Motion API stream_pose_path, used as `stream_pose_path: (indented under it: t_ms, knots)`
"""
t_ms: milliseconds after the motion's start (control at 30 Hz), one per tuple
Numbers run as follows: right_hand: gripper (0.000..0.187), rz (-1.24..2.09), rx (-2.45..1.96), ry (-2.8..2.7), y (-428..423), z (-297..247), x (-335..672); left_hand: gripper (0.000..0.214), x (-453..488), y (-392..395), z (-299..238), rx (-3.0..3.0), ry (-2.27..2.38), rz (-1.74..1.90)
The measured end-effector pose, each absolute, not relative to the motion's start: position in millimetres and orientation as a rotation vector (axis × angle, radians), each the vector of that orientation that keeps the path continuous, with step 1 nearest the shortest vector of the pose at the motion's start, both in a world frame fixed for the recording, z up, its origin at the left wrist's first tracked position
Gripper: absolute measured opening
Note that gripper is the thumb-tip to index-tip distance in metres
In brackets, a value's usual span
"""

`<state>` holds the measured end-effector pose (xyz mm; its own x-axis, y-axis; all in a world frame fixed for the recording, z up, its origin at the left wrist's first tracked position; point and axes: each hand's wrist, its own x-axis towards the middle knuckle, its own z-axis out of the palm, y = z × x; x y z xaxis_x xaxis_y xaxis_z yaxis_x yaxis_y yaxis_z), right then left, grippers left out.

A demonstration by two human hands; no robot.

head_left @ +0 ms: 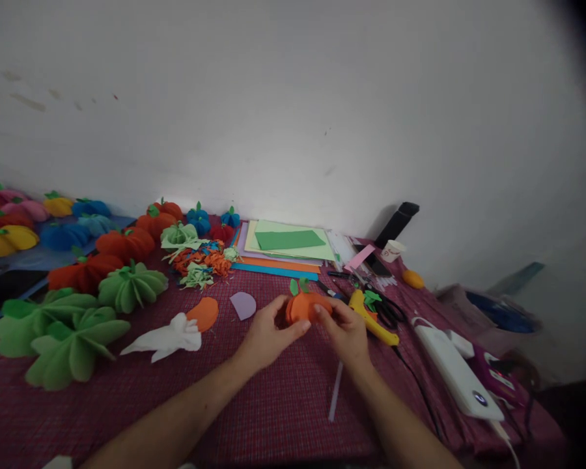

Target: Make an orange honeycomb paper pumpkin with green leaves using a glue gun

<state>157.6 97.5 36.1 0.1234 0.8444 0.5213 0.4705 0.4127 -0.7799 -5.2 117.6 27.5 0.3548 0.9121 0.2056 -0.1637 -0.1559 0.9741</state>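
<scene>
Between my two hands is a small orange paper pumpkin (301, 309) with green paper leaves (299, 285) on top. My left hand (272, 331) grips its left side, the thumb along the lower front. On the other side my right hand (346, 326) closes on it with the thumb against the front. A yellow glue gun (374, 318) lies just right of my right hand. Below that hand a translucent glue stick (336, 393) rests on the cloth. To the left are a lilac paper piece (243, 305), an orange paper piece (203, 314) and a crumpled white tissue (168, 337).
Several paper pumpkins, green (75, 345), orange (125, 243) and blue (65, 236) among them, fill the left. Paper scraps (202, 260) and stacked coloured sheets (288, 240) lie behind. Rightward are black-handled scissors (393, 311), a paper cup (392, 251) and a white power bank (456, 368) with a cable.
</scene>
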Motion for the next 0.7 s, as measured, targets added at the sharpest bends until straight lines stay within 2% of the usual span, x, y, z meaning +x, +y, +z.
stream_pose_path:
  t_ms: [100,200,367,533,700]
  knots:
    - [0.015,0.225,-1.27,-1.541,96.7,32.2,157.5,0.022,-2.5,118.4,23.4,1.385,0.829,1.106]
    - [0.017,0.189,-1.246,-1.656,96.3,29.5,156.5,0.019,-1.8,118.3,26.1,1.327,0.825,1.086]
    - [0.025,0.349,-1.164,-1.774,92.7,32.7,154.8,0.02,-6.6,110.7,41.6,1.329,0.679,1.089]
    - [0.032,0.564,-1.134,-1.708,92.8,35.5,153.8,0.022,-10.0,105.5,45.3,1.435,0.727,1.092]
    - [0.025,0.728,-1.145,-1.391,102.1,32.2,155.0,0.02,-7.3,105.6,42.2,1.674,0.924,1.152]
